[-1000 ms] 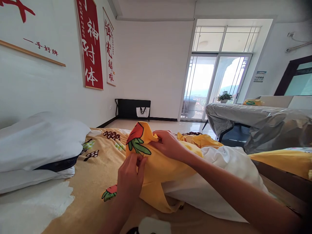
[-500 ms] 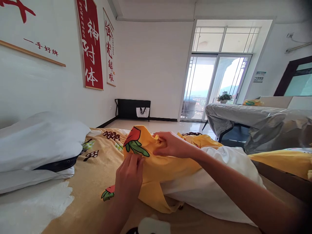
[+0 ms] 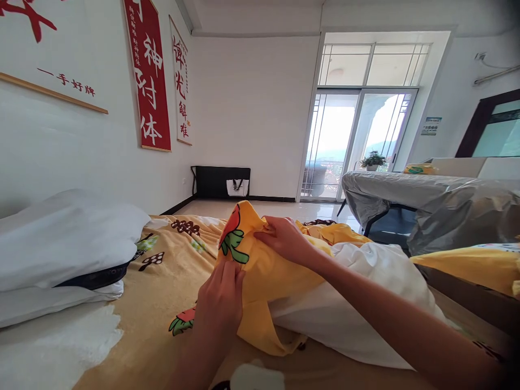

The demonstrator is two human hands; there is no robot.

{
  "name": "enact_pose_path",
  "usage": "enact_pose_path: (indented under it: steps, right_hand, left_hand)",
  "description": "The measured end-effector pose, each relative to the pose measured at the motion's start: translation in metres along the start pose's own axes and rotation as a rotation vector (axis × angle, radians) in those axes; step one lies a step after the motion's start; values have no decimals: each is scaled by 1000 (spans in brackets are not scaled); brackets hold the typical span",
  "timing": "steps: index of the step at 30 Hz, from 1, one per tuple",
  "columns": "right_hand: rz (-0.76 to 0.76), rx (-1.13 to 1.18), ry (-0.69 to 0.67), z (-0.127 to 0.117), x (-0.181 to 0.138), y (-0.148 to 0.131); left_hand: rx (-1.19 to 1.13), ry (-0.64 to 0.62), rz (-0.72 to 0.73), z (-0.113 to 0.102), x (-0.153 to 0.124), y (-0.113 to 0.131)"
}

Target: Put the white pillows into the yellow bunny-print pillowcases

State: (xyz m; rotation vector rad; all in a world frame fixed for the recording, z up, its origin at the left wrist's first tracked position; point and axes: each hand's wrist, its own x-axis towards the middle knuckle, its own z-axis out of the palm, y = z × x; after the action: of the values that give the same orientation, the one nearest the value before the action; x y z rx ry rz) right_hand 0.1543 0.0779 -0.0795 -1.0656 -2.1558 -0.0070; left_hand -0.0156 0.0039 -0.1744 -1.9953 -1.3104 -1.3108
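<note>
A yellow pillowcase (image 3: pixel 266 281) with a red and green fruit print lies half over a white pillow (image 3: pixel 365 303) on the bed. My left hand (image 3: pixel 221 300) pinches the case's near edge, fingers closed on the cloth. My right hand (image 3: pixel 284 238) grips the raised top corner of the case beside the fruit print, fingers closed on the fabric. The white pillow sticks out of the case toward the right, under my right forearm.
The bed has a tan printed sheet (image 3: pixel 162 303). White pillows (image 3: pixel 65 244) are stacked at the left against the wall. A grey-covered table (image 3: pixel 426 200) stands at the right. A black bench (image 3: pixel 221 181) and a glass balcony door (image 3: pixel 357 141) are at the far end.
The raised corner of the pillowcase dipped, then came up again and shifted slightly right with my right hand. My left hand stayed on the near edge.
</note>
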Motion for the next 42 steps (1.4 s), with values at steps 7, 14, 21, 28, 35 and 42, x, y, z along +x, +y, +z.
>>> enact_pose_path:
  steps: [7,14,21,28,35,42]
  right_hand:
    - [8,150,6,-2,-1,2]
    - [-111,315,-95,-1,-3,7]
    - [-198,251,-136,4,-13,-11]
    - [-394,247,-233,4,-29,-33]
    - [-407,342,-261,-4,-34,-38]
    - [-412,167,-325,-1,-30,-34]
  left_hand:
    - [-79,-295,-84,-1,-2,4]
    - [-340,-515,-266,2,13,-28]
    - [-308,10,-290,-52,10,-38]
    - [-389,-120,-25,-43,12,-20]
    - [-508,-136,0,-44,13,-20]
    - [-757,4,-441,-40,12,-16]
